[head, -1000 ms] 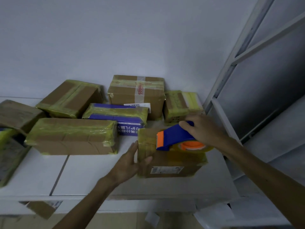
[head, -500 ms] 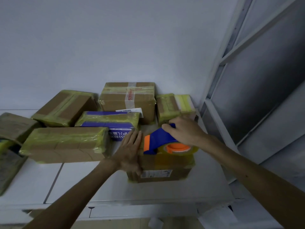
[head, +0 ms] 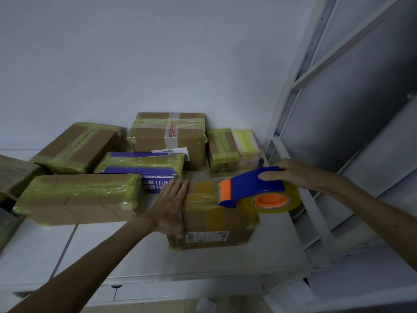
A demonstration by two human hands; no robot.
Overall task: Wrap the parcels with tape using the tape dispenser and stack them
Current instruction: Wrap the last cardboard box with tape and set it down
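A brown cardboard parcel point(head: 214, 222) partly covered in yellowish tape lies on the white table point(head: 67, 245), a white label on its front face. My left hand point(head: 171, 208) presses flat against the parcel's left side, fingers straight. My right hand point(head: 293, 175) grips the blue handle of the tape dispenser point(head: 250, 186), which has an orange blade guard and an orange-cored roll of clear yellowish tape. The dispenser sits over the parcel's top right part, its roll overhanging the right edge.
Several taped parcels crowd the back and left: a long brown one point(head: 76, 197), a blue-printed one point(head: 142, 166), a tall box point(head: 168, 136) at the wall, a small one point(head: 222, 150), a tilted one point(head: 79, 147). A white metal frame point(head: 293, 82) rises at right.
The dispenser and my right hand moved right across the parcel's top, toward its right edge. My left hand came to lie flat along the parcel's left side. The camera view shifted.
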